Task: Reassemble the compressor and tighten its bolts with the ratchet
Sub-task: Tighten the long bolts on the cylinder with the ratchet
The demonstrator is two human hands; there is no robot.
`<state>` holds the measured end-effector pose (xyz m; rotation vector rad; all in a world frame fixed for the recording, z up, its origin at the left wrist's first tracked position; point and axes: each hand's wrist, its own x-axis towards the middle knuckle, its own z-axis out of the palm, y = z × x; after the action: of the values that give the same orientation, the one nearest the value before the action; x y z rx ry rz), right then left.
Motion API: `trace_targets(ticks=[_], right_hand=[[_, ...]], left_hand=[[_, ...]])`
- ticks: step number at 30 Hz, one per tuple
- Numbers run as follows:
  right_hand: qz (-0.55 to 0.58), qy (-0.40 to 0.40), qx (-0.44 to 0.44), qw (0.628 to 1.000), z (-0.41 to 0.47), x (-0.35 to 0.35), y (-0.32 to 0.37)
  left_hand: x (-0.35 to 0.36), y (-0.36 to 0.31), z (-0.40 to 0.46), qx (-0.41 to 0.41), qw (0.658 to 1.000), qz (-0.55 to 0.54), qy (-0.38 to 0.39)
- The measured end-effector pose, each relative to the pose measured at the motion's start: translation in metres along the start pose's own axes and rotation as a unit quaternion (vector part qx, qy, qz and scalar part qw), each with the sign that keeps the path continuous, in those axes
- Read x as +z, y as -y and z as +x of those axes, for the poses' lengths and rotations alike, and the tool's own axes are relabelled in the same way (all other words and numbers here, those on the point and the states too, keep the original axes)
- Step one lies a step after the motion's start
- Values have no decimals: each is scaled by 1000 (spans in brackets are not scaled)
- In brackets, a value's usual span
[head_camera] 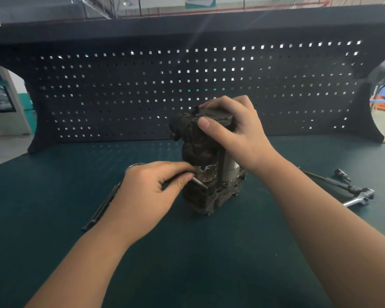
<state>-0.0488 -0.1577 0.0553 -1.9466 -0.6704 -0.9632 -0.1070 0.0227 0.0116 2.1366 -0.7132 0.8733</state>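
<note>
Mid-bench, the right hand (233, 132) grips the upright compressor (206, 165) by its top while the left hand (151, 192) pinches a bolt (200, 182) at its side; seating it squarely in its hole comes next, judging by the ratchet (342, 192) lying unused toward the right edge.

Compressor (207, 165) on bench (209, 252) centre, pegboard (187, 85) at 12 o'clock, ratchet (342, 192) at 3, bolts (102, 207) at 9

text: none legible | sign (200, 1) at top edge, white over teal: lettering too blurred to read | compressor (206, 161): pale label patch on its grey cylinder, marks too small to make out | brands: none | numbers: none
</note>
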Motion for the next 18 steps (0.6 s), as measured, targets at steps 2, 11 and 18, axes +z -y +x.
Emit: trace_targets(ticks=[2, 11, 18], right_hand=[[1, -3, -1, 1000, 0, 0, 0], [-4, 3, 9, 1000, 1, -1, 0], [-4, 2, 4, 1000, 1, -1, -1]], left_hand=[[1, -2, 1, 23, 999, 22, 8], [-6, -6, 1, 73, 994, 80, 36], [0, -7, -1, 76, 996, 36, 28]])
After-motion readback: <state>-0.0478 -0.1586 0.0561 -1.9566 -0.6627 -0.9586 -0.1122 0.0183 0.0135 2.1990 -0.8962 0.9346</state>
